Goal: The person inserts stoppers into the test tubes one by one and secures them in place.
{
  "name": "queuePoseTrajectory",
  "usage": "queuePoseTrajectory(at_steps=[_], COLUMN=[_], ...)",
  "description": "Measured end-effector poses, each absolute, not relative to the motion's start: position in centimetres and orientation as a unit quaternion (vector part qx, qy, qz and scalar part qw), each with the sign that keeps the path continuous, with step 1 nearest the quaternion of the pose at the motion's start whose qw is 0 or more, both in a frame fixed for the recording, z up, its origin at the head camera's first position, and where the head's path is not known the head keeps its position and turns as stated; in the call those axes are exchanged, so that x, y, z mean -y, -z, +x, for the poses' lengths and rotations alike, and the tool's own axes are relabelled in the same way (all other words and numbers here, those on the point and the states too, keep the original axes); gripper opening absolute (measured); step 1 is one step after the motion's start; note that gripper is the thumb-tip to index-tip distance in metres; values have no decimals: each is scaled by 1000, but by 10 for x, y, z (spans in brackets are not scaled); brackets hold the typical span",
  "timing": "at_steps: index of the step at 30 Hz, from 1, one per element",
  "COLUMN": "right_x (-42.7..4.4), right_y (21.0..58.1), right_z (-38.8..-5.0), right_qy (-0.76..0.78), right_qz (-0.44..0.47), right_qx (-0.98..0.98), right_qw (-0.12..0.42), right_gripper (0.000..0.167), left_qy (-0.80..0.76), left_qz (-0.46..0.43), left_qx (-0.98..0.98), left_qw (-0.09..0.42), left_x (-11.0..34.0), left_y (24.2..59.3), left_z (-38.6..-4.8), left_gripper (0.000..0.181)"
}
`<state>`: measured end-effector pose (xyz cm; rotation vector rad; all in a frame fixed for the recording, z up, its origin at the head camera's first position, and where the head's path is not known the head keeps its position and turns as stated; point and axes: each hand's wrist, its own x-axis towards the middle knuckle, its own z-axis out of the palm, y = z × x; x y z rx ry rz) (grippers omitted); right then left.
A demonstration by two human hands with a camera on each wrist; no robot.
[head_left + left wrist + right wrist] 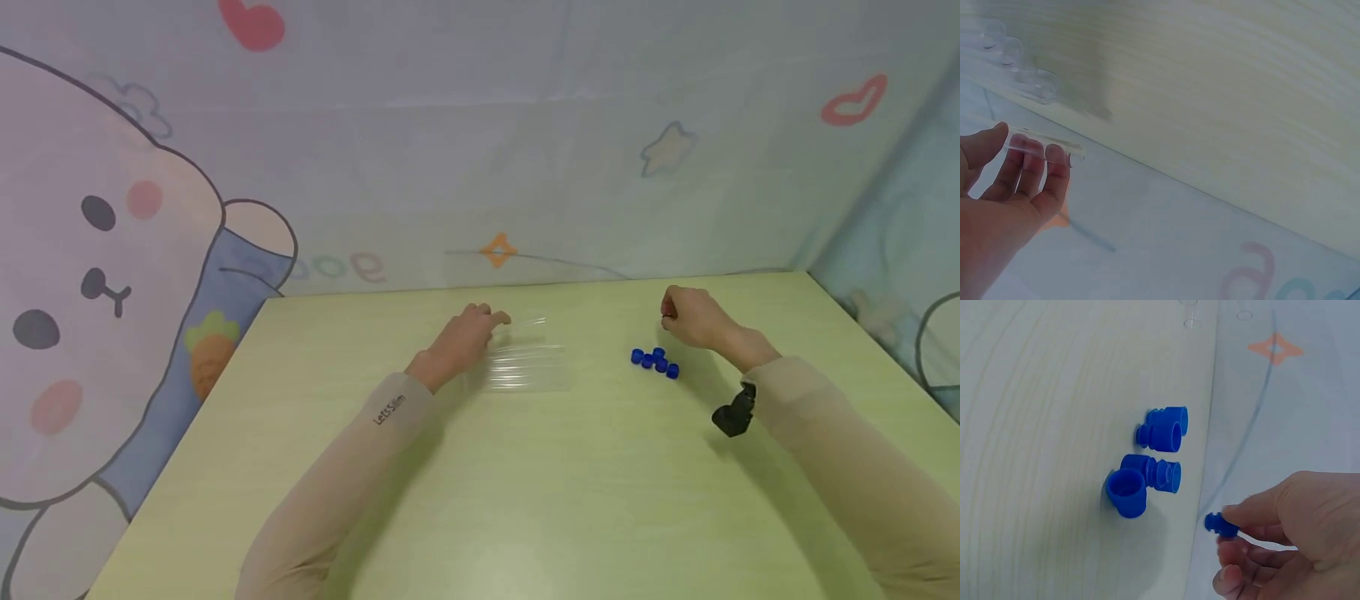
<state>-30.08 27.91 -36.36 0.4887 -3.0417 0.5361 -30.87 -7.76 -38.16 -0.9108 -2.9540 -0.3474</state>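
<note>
My left hand (459,340) holds a clear plastic test tube (1054,147) raised above the table, thumb on one side and fingers on the other. Several more clear tubes (525,369) lie side by side just nearer than that hand. Over the right part of the table, my right hand (699,318) pinches a blue ribbed tube stopper (1221,525) between thumb and fingers. Below it sits a small cluster of blue stoppers (660,365); in the right wrist view one stopper (1127,490) shows its hollow end.
A pale wooden table (540,492) carries everything. Behind its far edge hangs a printed cloth (555,183) with cartoon shapes, and another printed cloth (907,217) stands along the right. A black wrist device (735,411) hangs under my right sleeve.
</note>
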Motion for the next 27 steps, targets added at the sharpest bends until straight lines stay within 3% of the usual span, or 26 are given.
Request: queuePoseTrajectory(at_steps=[4,14,27], right_x=[-271,-250,-228], right_y=[365,366,362], right_z=[-300,-304,-306], right_qy=[-194,-255,-300], right_qz=[163,180,164], right_qx=[967,947,939], right_qw=[34,74,18], right_gripper=[23,18,24], left_qy=[108,109,112], left_qz=[-297,-305,-308], left_qx=[948,946,944], left_qw=[18,29,27], left_x=[76,70,64], left_y=[383,386,382], left_z=[-308,-310,-315], left_gripper=[45,43,45])
